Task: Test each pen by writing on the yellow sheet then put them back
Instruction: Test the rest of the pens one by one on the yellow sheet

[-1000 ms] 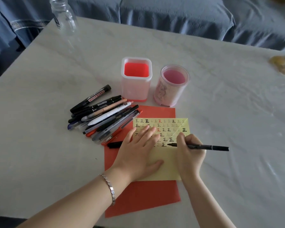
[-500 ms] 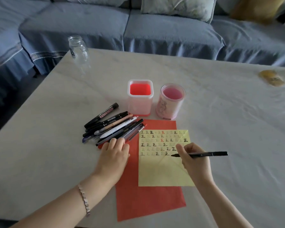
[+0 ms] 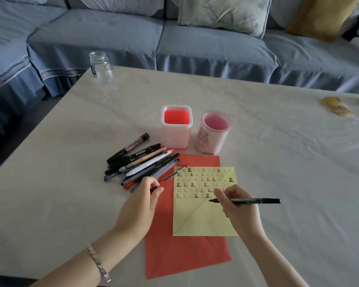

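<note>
The yellow sheet (image 3: 203, 220) lies on a red sheet (image 3: 184, 255), its upper half filled with rows of written marks. My right hand (image 3: 239, 208) grips a black double marker (image 3: 257, 200) with the tip pointing left, just below the last row. My left hand (image 3: 141, 201) rests at the red sheet's left edge, its fingers pinched on a small black cap (image 3: 153, 190). Several pens are heaped in a pile (image 3: 141, 162) left of the sheets. One thin pen (image 3: 175, 174) lies over the yellow sheet's top-left corner.
Behind the sheets stand a square red pen holder (image 3: 176, 129) and a round pink pen holder (image 3: 215, 131). A glass jar (image 3: 101, 66) sits near the far left table corner, and a yellowish object (image 3: 336, 108) sits at the far right. A blue sofa (image 3: 195, 44) runs behind the table.
My left hand slid off the yellow sheet to the left and closed on the black cap that lay on the red sheet. The marker's tip came off the written row. The view tilted up.
</note>
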A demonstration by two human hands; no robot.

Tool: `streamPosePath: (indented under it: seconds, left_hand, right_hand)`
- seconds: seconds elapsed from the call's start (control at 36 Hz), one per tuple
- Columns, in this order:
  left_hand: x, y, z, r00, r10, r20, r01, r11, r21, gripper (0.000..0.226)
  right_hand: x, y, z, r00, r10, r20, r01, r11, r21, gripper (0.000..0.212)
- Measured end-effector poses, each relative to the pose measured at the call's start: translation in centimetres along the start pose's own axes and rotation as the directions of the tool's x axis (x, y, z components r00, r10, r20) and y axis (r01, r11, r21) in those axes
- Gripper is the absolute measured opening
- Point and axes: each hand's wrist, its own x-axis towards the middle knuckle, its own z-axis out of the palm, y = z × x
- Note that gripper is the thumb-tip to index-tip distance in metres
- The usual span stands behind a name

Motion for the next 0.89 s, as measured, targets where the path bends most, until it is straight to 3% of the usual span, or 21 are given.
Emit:
streamPosePath:
  seconds: [0.08,0.17,0.31,0.53,0.72,0.89]
  left_hand:
    - [0.0,1.8,-0.1,0.998,-0.059,0.025,0.063,0.969,-0.237,0.005]
    - [-0.1,3.2,-0.2,0.987,-0.072,0.140,0.125,0.900,-0.418,0.010]
    - [-0.2,4.9,-0.4,0.987,-0.048,0.154,0.130,0.801,-0.584,0.007]
    - [0.0,6.2,-1.0,0.993,-0.035,0.116,0.096,0.810,-0.579,0.011]
    - [-0.4,6.6,-1.4,0.989,0.010,0.148,0.073,0.835,-0.546,0.016]
    - [-0.5,7.9,-1.8,0.950,0.169,0.262,-0.020,0.872,-0.489,0.015]
  right_hand:
    - [-0.3,-0.9,-0.1,0.999,-0.017,0.032,0.016,0.999,0.040,0.023]
    - [-1.0,-2.5,-0.1,0.993,-0.038,0.116,0.021,0.990,0.138,0.012]
    - [-2.0,-4.7,-0.2,0.986,0.006,0.166,-0.076,0.903,0.423,0.046]
    - [-2.3,-6.1,-1.2,0.986,-0.020,0.167,-0.070,0.854,0.516,0.050]
    - [-2.6,-6.0,-1.4,0.978,-0.019,0.208,-0.074,0.899,0.431,0.049]
    - [-3.2,-6.2,-1.1,0.967,0.011,0.254,-0.086,0.955,0.285,0.044]
